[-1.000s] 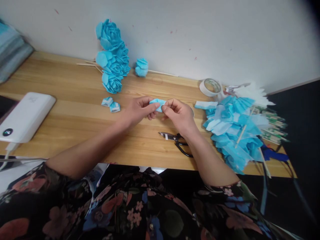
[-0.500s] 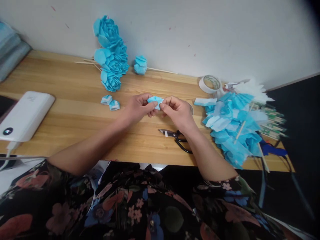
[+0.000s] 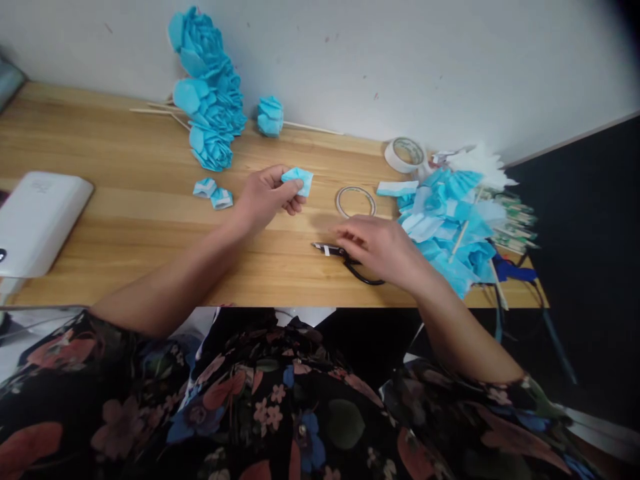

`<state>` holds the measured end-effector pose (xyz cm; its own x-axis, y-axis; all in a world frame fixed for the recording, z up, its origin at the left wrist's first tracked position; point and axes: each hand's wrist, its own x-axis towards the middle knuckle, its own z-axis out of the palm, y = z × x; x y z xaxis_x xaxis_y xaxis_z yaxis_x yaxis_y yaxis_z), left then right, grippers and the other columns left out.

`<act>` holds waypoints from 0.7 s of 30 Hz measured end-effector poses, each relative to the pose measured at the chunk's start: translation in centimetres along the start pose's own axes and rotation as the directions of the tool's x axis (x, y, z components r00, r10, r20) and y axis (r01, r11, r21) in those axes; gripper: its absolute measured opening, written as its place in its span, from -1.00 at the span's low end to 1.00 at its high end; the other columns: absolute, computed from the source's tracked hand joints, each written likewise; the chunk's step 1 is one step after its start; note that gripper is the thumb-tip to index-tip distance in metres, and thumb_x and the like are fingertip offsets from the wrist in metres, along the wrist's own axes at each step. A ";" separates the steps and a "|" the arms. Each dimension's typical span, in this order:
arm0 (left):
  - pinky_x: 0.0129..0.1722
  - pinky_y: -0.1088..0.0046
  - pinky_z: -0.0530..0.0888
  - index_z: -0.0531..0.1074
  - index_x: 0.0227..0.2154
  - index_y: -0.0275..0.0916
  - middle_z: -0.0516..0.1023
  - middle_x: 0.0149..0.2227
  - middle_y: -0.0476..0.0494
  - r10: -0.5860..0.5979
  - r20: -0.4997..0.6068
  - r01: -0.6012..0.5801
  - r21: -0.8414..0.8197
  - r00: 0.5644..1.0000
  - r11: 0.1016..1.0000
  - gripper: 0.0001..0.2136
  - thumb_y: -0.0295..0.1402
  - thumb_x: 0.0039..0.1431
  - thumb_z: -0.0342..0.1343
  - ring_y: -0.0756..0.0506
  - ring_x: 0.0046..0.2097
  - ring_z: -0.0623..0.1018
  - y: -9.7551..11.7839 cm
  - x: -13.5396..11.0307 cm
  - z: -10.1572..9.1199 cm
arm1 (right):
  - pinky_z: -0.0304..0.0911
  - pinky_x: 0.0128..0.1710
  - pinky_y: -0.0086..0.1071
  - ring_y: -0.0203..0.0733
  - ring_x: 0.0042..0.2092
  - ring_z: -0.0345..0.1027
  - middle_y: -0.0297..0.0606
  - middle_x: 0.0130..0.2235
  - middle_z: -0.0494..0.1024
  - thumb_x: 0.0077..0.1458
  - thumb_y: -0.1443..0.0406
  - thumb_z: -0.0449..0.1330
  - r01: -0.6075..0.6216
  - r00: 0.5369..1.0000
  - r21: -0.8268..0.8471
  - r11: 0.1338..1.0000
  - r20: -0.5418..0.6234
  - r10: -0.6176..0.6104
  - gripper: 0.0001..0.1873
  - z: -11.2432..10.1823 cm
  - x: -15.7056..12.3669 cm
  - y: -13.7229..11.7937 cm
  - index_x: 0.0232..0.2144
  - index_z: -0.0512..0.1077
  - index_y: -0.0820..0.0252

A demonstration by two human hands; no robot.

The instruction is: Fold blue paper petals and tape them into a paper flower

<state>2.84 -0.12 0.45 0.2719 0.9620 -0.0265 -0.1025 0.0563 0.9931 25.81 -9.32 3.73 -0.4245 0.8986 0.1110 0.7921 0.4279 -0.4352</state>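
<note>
My left hand (image 3: 273,195) pinches a small folded piece of blue crepe paper (image 3: 299,181) between thumb and fingers, raised over the table. My right hand (image 3: 373,243) is above the black scissors (image 3: 327,250), fingers loosely bent and apart. It hides part of the scissors' handles, and whether it touches them I cannot tell. Just beyond it lies a thin roll of tape (image 3: 339,200). Two small folded blue paper pieces (image 3: 221,198) rest on the table left of my left hand.
Blue paper roses (image 3: 213,100) on sticks lie at the back left, beside a single blue bud (image 3: 270,117) on a stick. A wide tape roll (image 3: 404,155) and heaped blue paper petals (image 3: 440,220) are at the right. A white power bank (image 3: 45,220) sits at the left.
My right hand has let go of the blue paper and moved down and right to the scissors. My left hand keeps the paper. The view has shifted slightly.
</note>
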 end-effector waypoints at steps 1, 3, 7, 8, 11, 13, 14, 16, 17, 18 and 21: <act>-0.48 0.62 0.47 0.44 -0.45 -0.28 0.61 -0.51 0.01 -0.004 0.001 0.004 -0.005 1.000 1.000 -0.81 -0.51 0.30 0.22 0.09 -0.52 0.54 0.0 0.0 0.0 | 0.47 -0.08 -0.24 -0.07 -0.10 0.63 -0.16 -0.11 0.77 0.37 0.35 0.21 0.050 0.999 -0.029 0.998 0.017 -0.050 -0.77 0.5 -0.9 0.1 -0.07 0.68 0.13; -0.47 0.61 0.47 0.44 -0.44 -0.28 0.61 -0.50 0.00 -0.011 0.003 0.011 -0.010 1.000 1.000 -0.81 -0.49 0.30 0.25 0.09 -0.52 0.54 0.0 -0.1 0.1 | 0.50 -0.01 -0.21 -0.06 -0.01 0.63 -0.12 -0.01 0.76 0.40 0.35 0.20 0.097 0.995 -0.073 0.993 0.015 -0.096 -0.73 1.8 -2.2 0.4 0.04 0.65 0.13; -0.46 0.59 0.48 0.43 -0.44 -0.27 0.61 -0.49 -0.01 -0.020 0.016 0.020 -0.008 1.000 1.000 -0.80 -0.44 0.30 0.28 0.08 -0.51 0.54 -0.1 -0.1 0.1 | 0.54 -0.11 -0.18 -0.06 -0.09 0.61 -0.12 -0.08 0.77 0.44 0.31 0.18 0.161 0.968 -0.154 0.975 -0.169 -0.187 -0.77 4.2 -3.0 0.7 -0.05 0.66 0.15; -0.46 0.58 0.48 0.43 -0.44 -0.27 0.62 -0.49 -0.01 -0.023 0.019 0.023 -0.006 1.000 1.000 -0.80 -0.44 0.29 0.28 0.08 -0.50 0.54 -0.1 0.0 0.0 | 0.53 -0.14 -0.19 -0.07 -0.13 0.60 -0.12 -0.12 0.77 0.44 0.30 0.18 0.167 0.957 -0.175 0.970 -0.207 -0.202 -0.77 4.7 -3.0 0.7 -0.09 0.66 0.16; -0.45 0.59 0.47 0.43 -0.43 -0.27 0.62 -0.48 -0.01 -0.029 0.027 0.029 0.001 0.999 1.000 -0.81 -0.43 0.29 0.28 0.08 -0.50 0.54 -0.1 0.0 -0.1 | 0.48 -0.20 -0.22 -0.10 -0.18 0.57 -0.14 -0.18 0.77 0.44 0.30 0.18 0.165 0.939 -0.190 0.968 -0.269 -0.212 -0.77 5.5 -2.7 0.9 -0.15 0.66 0.14; -0.45 0.59 0.47 0.43 -0.43 -0.27 0.62 -0.48 -0.01 -0.025 0.026 0.025 -0.001 0.999 1.000 -0.81 -0.42 0.29 0.29 0.09 -0.50 0.53 -0.1 0.0 -0.1 | 0.46 -0.19 -0.23 -0.12 -0.18 0.56 -0.15 -0.20 0.76 0.44 0.30 0.18 0.153 0.938 -0.163 0.975 -0.287 -0.195 -0.78 5.8 -2.6 1.0 -0.16 0.65 0.13; -0.44 0.59 0.47 0.42 -0.42 -0.27 0.63 -0.47 -0.02 -0.024 0.026 0.024 -0.002 0.999 1.000 -0.81 -0.42 0.29 0.29 0.08 -0.50 0.53 0.0 0.0 -0.1 | 0.45 -0.18 -0.24 -0.12 -0.19 0.55 -0.15 -0.21 0.75 0.44 0.31 0.17 0.142 0.939 -0.146 0.979 -0.292 -0.180 -0.78 5.8 -2.6 1.1 -0.18 0.64 0.13; -0.44 0.58 0.47 0.42 -0.43 -0.27 0.63 -0.47 -0.03 -0.028 0.024 0.028 0.000 0.999 1.000 -0.81 -0.43 0.28 0.29 0.08 -0.50 0.53 0.1 -0.1 -0.1 | 0.43 -0.18 -0.23 -0.12 -0.22 0.54 -0.15 -0.26 0.73 0.43 0.30 0.16 0.097 0.946 -0.106 0.990 -0.300 -0.125 -0.77 5.8 -2.5 1.3 -0.24 0.62 0.14; -0.44 0.58 0.47 0.43 -0.44 -0.27 0.63 -0.48 -0.03 -0.035 0.027 0.035 0.003 0.999 0.999 -0.81 -0.43 0.28 0.29 0.08 -0.51 0.53 0.1 -0.2 0.0 | 0.41 -0.19 -0.24 -0.12 -0.24 0.54 -0.16 -0.29 0.72 0.42 0.29 0.16 0.056 0.950 -0.071 0.996 -0.302 -0.075 -0.77 5.8 -2.5 1.3 -0.27 0.60 0.14; -0.45 0.58 0.47 0.44 -0.44 -0.27 0.62 -0.48 -0.03 -0.042 0.030 0.042 0.006 0.999 0.999 -0.82 -0.44 0.28 0.28 0.08 -0.51 0.53 0.2 -0.2 0.0 | 0.40 -0.21 -0.25 -0.13 -0.27 0.54 -0.18 -0.31 0.72 0.40 0.28 0.17 -0.003 0.953 -0.012 1.000 -0.303 -0.001 -0.78 5.7 -2.5 1.3 -0.29 0.58 0.13; -0.46 0.58 0.46 0.46 -0.44 -0.28 0.61 -0.50 -0.02 -0.060 0.036 0.060 0.001 0.998 0.998 -0.84 -0.50 0.26 0.23 0.08 -0.52 0.52 0.4 -0.4 0.2 | 0.38 -0.33 -0.32 -0.21 -0.38 0.53 -0.26 -0.35 0.72 0.36 0.20 0.19 -0.212 0.914 0.310 0.927 -0.272 0.300 -0.80 5.3 -2.2 1.4 -0.27 0.55 0.13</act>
<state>2.87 -0.49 0.83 0.3123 0.9465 -0.0817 -0.0853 0.1136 0.9899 25.47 -11.22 -1.87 -0.0306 0.9764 0.2140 0.6881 0.1759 -0.7040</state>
